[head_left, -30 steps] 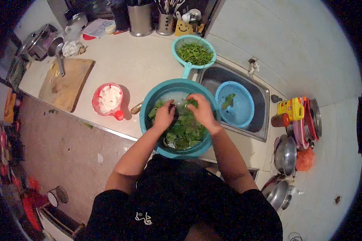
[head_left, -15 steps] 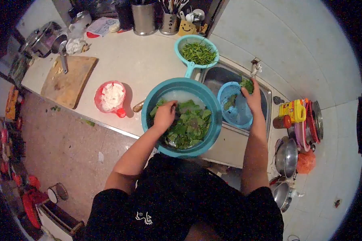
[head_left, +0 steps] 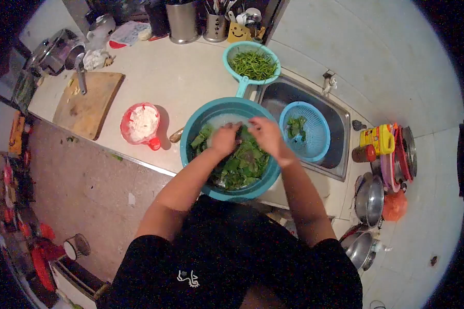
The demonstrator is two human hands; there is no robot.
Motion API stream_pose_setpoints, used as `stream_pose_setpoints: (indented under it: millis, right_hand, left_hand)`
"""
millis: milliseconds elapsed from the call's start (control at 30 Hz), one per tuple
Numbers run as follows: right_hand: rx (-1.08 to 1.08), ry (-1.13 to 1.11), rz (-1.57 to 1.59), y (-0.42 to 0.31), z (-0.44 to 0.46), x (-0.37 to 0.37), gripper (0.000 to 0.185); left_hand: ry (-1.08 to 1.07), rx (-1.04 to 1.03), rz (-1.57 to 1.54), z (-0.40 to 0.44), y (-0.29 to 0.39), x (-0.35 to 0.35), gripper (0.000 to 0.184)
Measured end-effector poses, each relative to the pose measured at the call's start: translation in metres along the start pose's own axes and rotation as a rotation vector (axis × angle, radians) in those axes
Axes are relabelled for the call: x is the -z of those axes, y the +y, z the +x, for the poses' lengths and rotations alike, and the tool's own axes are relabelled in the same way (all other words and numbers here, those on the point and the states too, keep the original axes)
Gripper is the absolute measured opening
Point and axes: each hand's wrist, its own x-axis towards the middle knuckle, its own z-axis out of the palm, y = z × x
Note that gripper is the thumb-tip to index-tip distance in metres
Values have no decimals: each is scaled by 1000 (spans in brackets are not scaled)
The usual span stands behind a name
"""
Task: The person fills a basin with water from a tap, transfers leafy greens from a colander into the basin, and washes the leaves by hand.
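Note:
A large teal basin [head_left: 189,175] holds cloudy water and torn leafy greens [head_left: 245,164]. Over the middle of it, my left hand [head_left: 225,140] is closed among the leaves, its fingertips partly hidden. Close beside it, my right hand [head_left: 267,136] reaches in over the basin's right side. Its bent fingers are a little apart, and I see nothing held in them. In the sink to the right stands a blue colander [head_left: 322,131] with a small clump of greens [head_left: 296,129] inside.
A light teal strainer [head_left: 244,82] of green beans stands behind the basin. A red scoop of white flour [head_left: 143,123] and a cutting board [head_left: 90,105] lie to the left. The metal sink [head_left: 340,149] has a tap [head_left: 330,82]. A yellow container [head_left: 379,140] and steel bowls [head_left: 369,201] line the right.
My right hand has moved left from the colander to the basin, and the greens it held now lie in the colander. My left hand has shifted slightly right among the leaves.

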Motion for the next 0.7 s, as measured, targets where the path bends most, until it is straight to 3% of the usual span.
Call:
stream_pose_setpoints:
  millis: [33,100,233,300,333,433,500,567,600,633,700]
  right_hand:
    - [2,1,-3,-4,1,-12,26]
    - [-166,-210,-127,-10,-5,-33,33]
    - [-228,-117,-272,13,-8,-70,32]
    - [-318,-119,36,23,2,-66,29]
    - [-317,-121,36,23,7,-63,29]
    - [-400,-131,-21,39,15,-66,27]
    - [-288,98,192,66,14,-90,35]
    - [-260,57,34,33,10,-87,38]
    - [-233,16,-125,19,8,-87,42]
    - [-236,17,-125,17,8,-88,42]
    - [-282,-183,0,12,9,-86,45]
  left_hand:
    - [4,-1,-2,5,-7,-8,38]
    - [-325,145,-48,12,-20,-19,41]
    - [-250,156,-134,6,-26,-4,35]
    - [-98,410,-116,9,-23,3,29]
    - [-81,454,-152,13,-22,8,28]
    - [35,423,-225,16,-23,15,30]
    - [79,371,-237,15,-37,1,28]
    - [135,81,-151,11,-45,-9,29]
    - [133,80,-151,10,-45,-14,29]
    - [51,170,-87,9,-44,-20,31]
    - [-31,258,-22,11,-41,-19,33]
